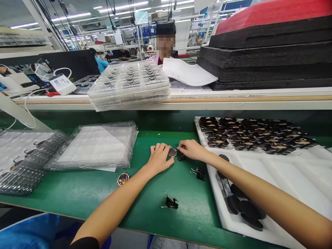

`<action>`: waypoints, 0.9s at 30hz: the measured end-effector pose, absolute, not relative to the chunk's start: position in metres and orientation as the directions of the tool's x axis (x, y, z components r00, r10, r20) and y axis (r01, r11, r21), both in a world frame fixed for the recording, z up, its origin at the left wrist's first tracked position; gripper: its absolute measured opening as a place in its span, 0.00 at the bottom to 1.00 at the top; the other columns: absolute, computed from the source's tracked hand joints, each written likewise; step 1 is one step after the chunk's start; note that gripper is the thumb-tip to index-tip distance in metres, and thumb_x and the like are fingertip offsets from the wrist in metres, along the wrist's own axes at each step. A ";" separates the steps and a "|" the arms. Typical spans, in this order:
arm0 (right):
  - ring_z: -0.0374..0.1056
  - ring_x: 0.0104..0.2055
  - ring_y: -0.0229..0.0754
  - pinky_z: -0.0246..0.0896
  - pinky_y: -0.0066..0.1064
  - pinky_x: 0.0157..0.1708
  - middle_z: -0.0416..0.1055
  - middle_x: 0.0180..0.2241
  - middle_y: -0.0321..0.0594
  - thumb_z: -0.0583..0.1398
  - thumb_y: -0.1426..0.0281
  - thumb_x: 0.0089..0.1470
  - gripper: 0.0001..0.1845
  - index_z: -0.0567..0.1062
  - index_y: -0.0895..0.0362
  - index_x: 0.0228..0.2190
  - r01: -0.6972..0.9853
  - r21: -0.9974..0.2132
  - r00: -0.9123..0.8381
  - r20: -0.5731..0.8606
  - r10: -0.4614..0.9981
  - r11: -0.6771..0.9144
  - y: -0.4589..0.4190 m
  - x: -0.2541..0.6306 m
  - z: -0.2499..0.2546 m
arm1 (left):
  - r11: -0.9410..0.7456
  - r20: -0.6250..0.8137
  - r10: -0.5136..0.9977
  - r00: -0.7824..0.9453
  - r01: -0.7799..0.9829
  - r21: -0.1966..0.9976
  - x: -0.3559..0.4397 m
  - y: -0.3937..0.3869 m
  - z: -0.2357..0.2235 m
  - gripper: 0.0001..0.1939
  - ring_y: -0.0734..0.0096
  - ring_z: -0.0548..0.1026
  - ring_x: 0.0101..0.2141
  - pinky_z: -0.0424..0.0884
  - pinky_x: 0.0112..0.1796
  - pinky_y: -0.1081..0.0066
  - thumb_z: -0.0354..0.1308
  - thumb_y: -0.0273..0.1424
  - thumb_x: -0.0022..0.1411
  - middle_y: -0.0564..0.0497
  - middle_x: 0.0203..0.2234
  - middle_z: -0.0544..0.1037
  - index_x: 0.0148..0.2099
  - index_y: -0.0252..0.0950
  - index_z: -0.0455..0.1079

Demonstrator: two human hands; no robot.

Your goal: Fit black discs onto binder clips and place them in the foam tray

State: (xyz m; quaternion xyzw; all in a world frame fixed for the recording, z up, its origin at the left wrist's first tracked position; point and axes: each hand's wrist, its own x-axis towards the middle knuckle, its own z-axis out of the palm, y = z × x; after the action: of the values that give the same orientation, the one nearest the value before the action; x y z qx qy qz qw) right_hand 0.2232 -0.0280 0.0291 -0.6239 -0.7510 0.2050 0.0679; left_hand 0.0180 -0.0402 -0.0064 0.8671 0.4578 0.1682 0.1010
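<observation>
My left hand [160,158] rests on the green table, thumb and fingers closed around the edge of a round dark disc with a gold rim [172,152]. Just to its right, my right hand [191,149] pinches at a black binder clip [181,156], which is close beside the disc; the fingers partly cover it. Another black binder clip [199,173] lies nearer the white tray, and a third clip [170,201] lies toward the front edge. Left of my left forearm is a round gold-rimmed piece with its inner parts showing [122,178].
A white foam tray [287,173] at right carries rows of clipped pieces [249,133] and loose black discs [249,209]. Clear plastic trays [132,145] are stacked at left. On the shelf are more plastic trays [129,88], papers [186,71] and black foam [264,65]. A person stands beyond.
</observation>
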 end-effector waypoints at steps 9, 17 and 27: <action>0.71 0.52 0.54 0.62 0.41 0.50 0.76 0.48 0.53 0.42 0.60 0.73 0.25 0.74 0.57 0.48 0.840 -0.536 0.113 0.027 0.993 -0.081 0.006 0.200 0.025 | -0.554 0.213 0.833 0.511 0.773 0.310 0.017 -0.038 -0.008 0.16 0.54 0.68 0.51 0.59 0.49 0.54 0.58 0.41 0.69 0.47 0.48 0.74 0.55 0.42 0.69; 0.61 0.60 0.58 0.54 0.51 0.58 0.70 0.55 0.57 0.41 0.64 0.73 0.24 0.70 0.58 0.56 0.912 -0.411 0.085 0.155 0.984 -0.014 -0.001 0.197 0.003 | -0.559 0.197 0.829 0.524 0.783 0.272 0.018 -0.039 -0.008 0.16 0.54 0.67 0.51 0.59 0.49 0.54 0.56 0.42 0.71 0.46 0.48 0.74 0.55 0.41 0.69; 0.53 0.60 0.60 0.51 0.52 0.54 0.65 0.56 0.57 0.45 0.75 0.66 0.22 0.69 0.57 0.57 0.893 -0.446 0.171 0.216 0.961 -0.059 0.001 0.203 -0.019 | -0.551 0.174 0.833 0.525 0.759 0.348 0.017 -0.039 -0.004 0.14 0.58 0.68 0.51 0.57 0.50 0.56 0.61 0.42 0.68 0.50 0.46 0.76 0.52 0.42 0.71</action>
State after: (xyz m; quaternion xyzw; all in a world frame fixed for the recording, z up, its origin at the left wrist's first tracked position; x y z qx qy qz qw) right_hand 0.2030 0.0008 -0.0186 -0.7243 -0.6402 0.0691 0.2466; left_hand 0.0173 -0.0393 -0.0041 0.8657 0.4597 0.1614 0.1150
